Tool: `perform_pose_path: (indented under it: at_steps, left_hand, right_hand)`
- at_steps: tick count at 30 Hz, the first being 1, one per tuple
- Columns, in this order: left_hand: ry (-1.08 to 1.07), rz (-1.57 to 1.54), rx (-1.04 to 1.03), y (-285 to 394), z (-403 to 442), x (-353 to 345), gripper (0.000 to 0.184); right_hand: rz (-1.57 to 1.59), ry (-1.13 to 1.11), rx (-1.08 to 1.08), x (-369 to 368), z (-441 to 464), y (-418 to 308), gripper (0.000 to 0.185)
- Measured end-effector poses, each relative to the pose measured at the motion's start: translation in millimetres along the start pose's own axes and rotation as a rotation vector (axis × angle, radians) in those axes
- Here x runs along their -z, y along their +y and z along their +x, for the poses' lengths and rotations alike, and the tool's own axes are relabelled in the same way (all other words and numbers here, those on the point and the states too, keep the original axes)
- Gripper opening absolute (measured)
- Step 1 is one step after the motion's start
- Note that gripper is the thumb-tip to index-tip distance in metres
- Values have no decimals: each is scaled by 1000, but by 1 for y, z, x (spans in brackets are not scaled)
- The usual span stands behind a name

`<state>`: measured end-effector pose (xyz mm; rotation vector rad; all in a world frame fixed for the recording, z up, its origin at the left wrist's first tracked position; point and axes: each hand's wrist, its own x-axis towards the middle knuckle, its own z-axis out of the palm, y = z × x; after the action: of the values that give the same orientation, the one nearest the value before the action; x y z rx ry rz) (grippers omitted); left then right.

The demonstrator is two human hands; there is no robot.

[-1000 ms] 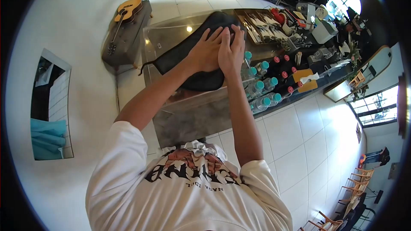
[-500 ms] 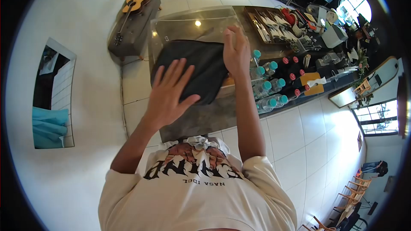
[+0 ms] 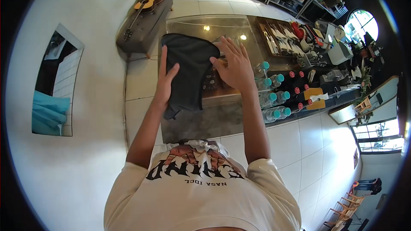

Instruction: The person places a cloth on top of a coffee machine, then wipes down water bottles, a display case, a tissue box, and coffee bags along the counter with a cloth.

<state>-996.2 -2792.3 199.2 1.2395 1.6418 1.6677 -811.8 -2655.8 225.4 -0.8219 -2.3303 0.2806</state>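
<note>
A folded black cloth (image 3: 188,70) lies on top of a clear display case (image 3: 190,21), its lower left corner hanging over the near edge. My left hand (image 3: 166,81) is at the cloth's left edge, fingers stretched along the side and the thumb apart over the fabric. Some of its fingers are hidden behind the index finger. On the other side, my right hand (image 3: 236,66) is spread, with its thumb by the cloth's right edge and the fingers over the clear top. Neither hand visibly grips the fabric.
Several bottles with teal caps (image 3: 269,98) stand right of the case, beside dark bottles with red caps (image 3: 297,90). A wooden cutlery tray (image 3: 278,38) sits farther back. A guitar (image 3: 149,1) rests on a grey bench (image 3: 147,28) at the left.
The black cloth has become narrower and its outline has changed. My left hand has gone from lying flat on it to its left edge. My right hand has turned palm down, fingers spread.
</note>
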Motion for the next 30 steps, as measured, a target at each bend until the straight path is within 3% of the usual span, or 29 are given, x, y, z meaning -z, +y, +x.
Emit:
perform_pose_path:
  at_steps: [2,3,5,6,8,9,11,12,20,21,23,24,26,27,28,30]
  left_hand:
    - [-85,-661,90,4,13,-5,63]
    - [-84,-659,89,-9,28,-5,63]
    - [-197,-1131,150,-66,52,-2,54]
    - [-193,-1131,151,-97,45,3,54]
    - [-651,-1253,299,-134,35,9,57]
    - [-655,-1255,290,-139,27,6,57]
    - [-351,-986,423,-130,-6,-7,59]
    - [-358,-987,419,-129,-13,-7,59]
    - [-174,-36,-235,-136,-49,-11,62]
    - [-162,-34,-241,-132,-47,-7,62]
    - [-355,-1050,116,-82,-35,4,58]
    - [-346,-1050,109,-94,-18,11,58]
    - [-503,-1500,196,-126,23,24,55]
    - [-496,-1505,186,-127,22,24,55]
    - [-486,-1462,175,-121,73,14,54]
    - [-476,-1368,147,-127,44,27,54]
  right_hand:
    - [-43,-41,16,-1,0,-1,49]
    - [-78,-66,2,-2,1,-1,52]
    - [-107,-93,-14,-7,3,-1,54]
    - [-104,-92,-25,-10,4,1,56]
    - [-113,-88,-24,-11,4,3,58]
    - [-138,-119,-32,-11,5,4,60]
    - [-166,-145,-45,-11,4,4,62]
    - [-157,-148,-39,-11,4,4,63]
    - [-237,-128,-28,-14,4,4,66]
    - [-232,-143,-40,-12,4,3,66]
    - [-231,-136,-31,-13,4,3,66]
    - [-229,-137,-20,-13,2,3,66]
    - [-233,-153,-36,-9,4,0,66]
    - [-244,-154,-35,-10,5,1,66]
    - [-249,-158,-24,-11,4,2,66]
    - [-217,-158,-49,-11,6,2,66]
